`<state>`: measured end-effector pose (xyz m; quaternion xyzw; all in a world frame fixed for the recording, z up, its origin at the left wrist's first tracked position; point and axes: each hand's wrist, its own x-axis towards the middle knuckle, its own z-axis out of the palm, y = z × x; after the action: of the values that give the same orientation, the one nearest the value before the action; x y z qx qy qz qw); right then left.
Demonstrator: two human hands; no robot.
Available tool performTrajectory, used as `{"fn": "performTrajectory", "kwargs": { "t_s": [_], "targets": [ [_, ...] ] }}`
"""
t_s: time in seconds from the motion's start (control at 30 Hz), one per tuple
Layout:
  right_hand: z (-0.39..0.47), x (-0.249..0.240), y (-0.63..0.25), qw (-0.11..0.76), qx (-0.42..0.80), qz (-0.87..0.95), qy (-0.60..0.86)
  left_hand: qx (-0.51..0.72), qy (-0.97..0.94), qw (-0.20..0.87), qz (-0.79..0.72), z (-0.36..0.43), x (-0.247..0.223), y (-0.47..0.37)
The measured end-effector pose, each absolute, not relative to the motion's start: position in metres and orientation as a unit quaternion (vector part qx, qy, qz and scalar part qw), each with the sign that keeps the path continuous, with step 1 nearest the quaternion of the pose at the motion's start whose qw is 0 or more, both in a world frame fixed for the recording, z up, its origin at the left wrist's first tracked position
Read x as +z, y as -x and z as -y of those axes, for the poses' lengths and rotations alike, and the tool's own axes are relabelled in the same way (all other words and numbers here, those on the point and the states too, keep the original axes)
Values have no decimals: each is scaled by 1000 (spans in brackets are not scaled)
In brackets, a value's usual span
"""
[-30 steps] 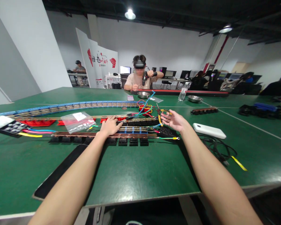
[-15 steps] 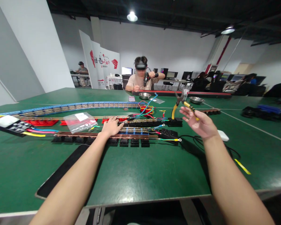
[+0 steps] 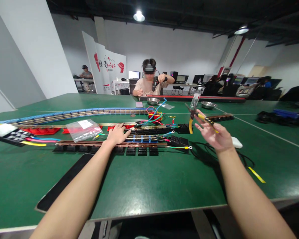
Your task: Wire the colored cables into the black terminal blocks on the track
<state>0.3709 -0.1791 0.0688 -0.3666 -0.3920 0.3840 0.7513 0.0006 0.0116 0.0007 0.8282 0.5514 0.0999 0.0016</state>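
Note:
My left hand [image 3: 117, 135] lies flat with its fingers spread over the metal-railed strips on the table, between a clear plastic bag [image 3: 83, 130] and the strips' wired ends. Held up at the right, my right hand [image 3: 215, 134] grips pliers [image 3: 200, 117] with yellow and black handles by one handle; the other handle hangs free and the jaws point up and left. Below the left hand runs a strip with brown rails [image 3: 89, 143] on black holders. A green-yellow wire [image 3: 179, 147] with a ring terminal sticks out of its right end.
A long blue curved strip [image 3: 102, 111] stretches across the left. Metal bowls [image 3: 208, 105] stand farther back. A black cable [image 3: 244, 159] and a yellow strip [image 3: 256, 175] lie at the right, a black mat [image 3: 64, 181] at the front left. A co-worker [image 3: 149, 81] holding a power tool sits opposite.
My right hand has shifted slightly right with the pliers, whose handles look closer together now. My left hand stays on the strips.

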Motion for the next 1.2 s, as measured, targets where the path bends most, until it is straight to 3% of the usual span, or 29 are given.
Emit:
{"fn": "performTrajectory", "kwargs": {
  "t_s": [0.3, 1.2],
  "targets": [
    [150, 39, -376, 728, 510, 266, 372, 99, -828, -2, -552, -10, 3, -1],
    [129, 15, -379, 713, 541, 240, 376, 95, -825, -3, -558, -11, 3, -2]
  ]
}}
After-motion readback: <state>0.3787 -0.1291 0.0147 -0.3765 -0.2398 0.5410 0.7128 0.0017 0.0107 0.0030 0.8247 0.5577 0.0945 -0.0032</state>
